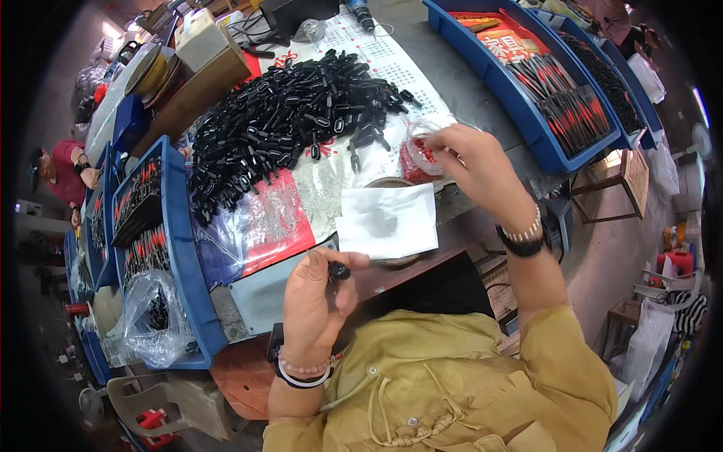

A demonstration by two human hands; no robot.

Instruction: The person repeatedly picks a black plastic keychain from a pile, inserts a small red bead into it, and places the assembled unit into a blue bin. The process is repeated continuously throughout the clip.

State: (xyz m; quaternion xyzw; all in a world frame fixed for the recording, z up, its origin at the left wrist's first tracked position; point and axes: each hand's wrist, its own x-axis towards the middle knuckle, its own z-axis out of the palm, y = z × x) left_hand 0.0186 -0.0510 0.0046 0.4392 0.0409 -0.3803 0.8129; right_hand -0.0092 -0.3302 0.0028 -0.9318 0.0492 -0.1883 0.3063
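Note:
My left hand (pixel 315 300) is closed round a small black plastic part (pixel 339 271), whose round end points up between thumb and fingers. My right hand (pixel 476 162) is over a clear plastic container (pixel 419 129) of small red pieces (pixel 422 153). Its fingers are bent together at the container's rim, and what they pinch is too small to make out. Between the hands lies a white sheet of paper (pixel 388 222) with a grey smudge, on top of a round object (pixel 392 182) that it mostly covers. Beyond is a big heap of black plastic parts (pixel 279 124).
Blue trays of black-and-red parts stand on the left (pixel 175 226) and right (pixel 520 98). A clear plastic bag (pixel 154 320) hangs over the left tray. A cardboard box (pixel 184 79) and a blue power tool (pixel 361 13) are at the back. Another person (pixel 64 177) is far left.

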